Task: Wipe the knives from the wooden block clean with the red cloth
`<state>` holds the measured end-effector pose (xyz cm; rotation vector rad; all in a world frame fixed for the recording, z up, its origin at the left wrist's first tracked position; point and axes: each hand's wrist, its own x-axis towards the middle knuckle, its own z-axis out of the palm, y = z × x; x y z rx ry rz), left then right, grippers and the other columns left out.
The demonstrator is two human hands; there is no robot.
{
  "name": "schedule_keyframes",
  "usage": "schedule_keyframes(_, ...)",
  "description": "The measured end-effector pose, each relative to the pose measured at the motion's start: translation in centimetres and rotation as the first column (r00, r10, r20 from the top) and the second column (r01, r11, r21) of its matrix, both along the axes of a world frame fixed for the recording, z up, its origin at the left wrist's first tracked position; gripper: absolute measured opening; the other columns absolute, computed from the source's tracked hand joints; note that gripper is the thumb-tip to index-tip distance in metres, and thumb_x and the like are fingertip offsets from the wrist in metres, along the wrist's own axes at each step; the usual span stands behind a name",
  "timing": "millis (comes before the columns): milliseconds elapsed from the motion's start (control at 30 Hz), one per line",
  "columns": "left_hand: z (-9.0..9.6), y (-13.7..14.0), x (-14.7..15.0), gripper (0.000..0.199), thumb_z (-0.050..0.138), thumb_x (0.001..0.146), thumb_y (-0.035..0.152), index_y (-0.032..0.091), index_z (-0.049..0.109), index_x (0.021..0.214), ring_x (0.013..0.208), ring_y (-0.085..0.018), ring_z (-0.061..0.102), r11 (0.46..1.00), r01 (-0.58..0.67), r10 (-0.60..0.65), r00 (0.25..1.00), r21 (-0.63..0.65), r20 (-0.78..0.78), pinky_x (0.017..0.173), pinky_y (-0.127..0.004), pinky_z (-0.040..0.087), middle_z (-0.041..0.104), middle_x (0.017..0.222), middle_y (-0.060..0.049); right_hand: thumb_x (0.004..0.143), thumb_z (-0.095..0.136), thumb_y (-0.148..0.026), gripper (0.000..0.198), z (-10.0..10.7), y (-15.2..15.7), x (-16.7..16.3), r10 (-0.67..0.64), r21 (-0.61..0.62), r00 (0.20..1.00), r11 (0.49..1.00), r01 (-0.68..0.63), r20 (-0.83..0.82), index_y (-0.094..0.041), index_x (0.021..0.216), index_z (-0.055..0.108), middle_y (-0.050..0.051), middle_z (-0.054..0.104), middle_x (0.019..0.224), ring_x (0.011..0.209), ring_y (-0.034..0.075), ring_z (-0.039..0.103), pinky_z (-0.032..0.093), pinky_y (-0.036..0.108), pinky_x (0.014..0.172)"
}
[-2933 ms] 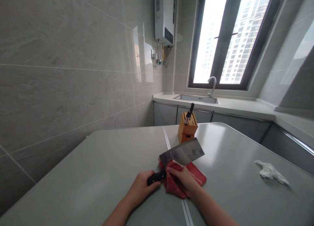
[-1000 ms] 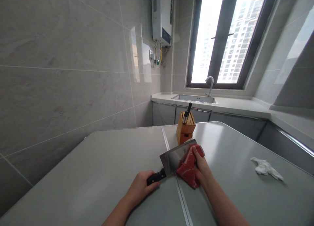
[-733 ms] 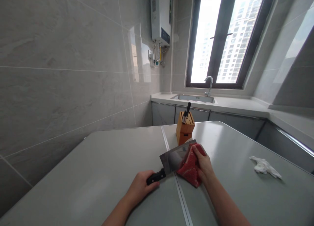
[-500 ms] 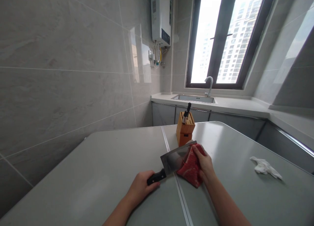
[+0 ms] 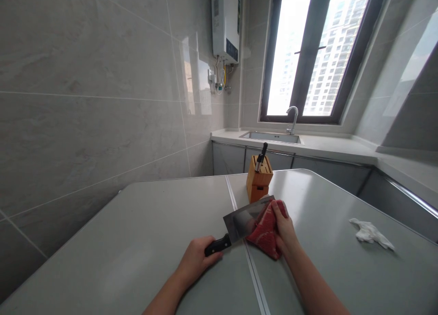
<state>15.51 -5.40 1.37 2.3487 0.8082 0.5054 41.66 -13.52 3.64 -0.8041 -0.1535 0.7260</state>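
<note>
My left hand (image 5: 200,259) is closed around the black handle of a cleaver (image 5: 242,221). Its broad steel blade slants up to the right, and the far part lies against a piece of raw red meat (image 5: 265,235). My right hand (image 5: 285,228) grips the meat from its right side, thumb on the upper face. Some of the fingers are hidden behind the meat. Just beyond the blade tip stands a wooden knife block (image 5: 259,180) with a black-handled tool in it. A small pale thing at its foot is mostly covered by the blade and meat.
The grey table (image 5: 143,224) has a metal seam (image 5: 255,278) running beneath the work. A crumpled white cloth or tissue (image 5: 371,234) lies on the right. Past the table's far edge are a counter (image 5: 335,146), a sink (image 5: 270,137) and a tap (image 5: 292,119).
Almost nothing differs. My right hand and the upper edge of the meat have shifted very slightly to the right; the cleaver stays against the meat.
</note>
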Motion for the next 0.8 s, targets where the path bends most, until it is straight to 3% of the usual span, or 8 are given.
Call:
schedule_keyframes(367, -0.3, 1.0, 0.0, 0.035, 0.062, 0.073, 0.048, 0.013, 0.064, 0.075, 0.062, -0.013, 0.043, 0.988, -0.011, 0.027, 0.995, -0.153, 0.098, 0.055, -0.022, 0.030, 0.052, 0.063, 0.002, 0.056, 0.081, -0.033, 0.036, 1.3, -0.2, -1.0, 0.050, -0.003, 0.999, 0.999, -0.050, -0.015, -0.021, 0.085, 0.064, -0.006, 0.068, 0.061, 0.049, 0.013, 0.062, 0.055, 0.023, 0.048)
schedule_keyframes(800, -0.9, 1.5, 0.1, 0.039, 0.057, 0.077, 0.050, 0.012, 0.065, 0.076, 0.063, -0.015, 0.047, 0.988, -0.065, 0.087, 0.983, -0.138, 0.159, 0.056, -0.023, 0.032, 0.056, 0.065, 0.000, 0.058, 0.080, -0.033, 0.031, -0.8, 0.5, -1.3, 0.110, -0.025, 0.994, 0.994, -0.110, 0.024, -0.021, 0.080, 0.062, -0.005, 0.069, 0.062, 0.052, 0.013, 0.064, 0.055, 0.023, 0.053)
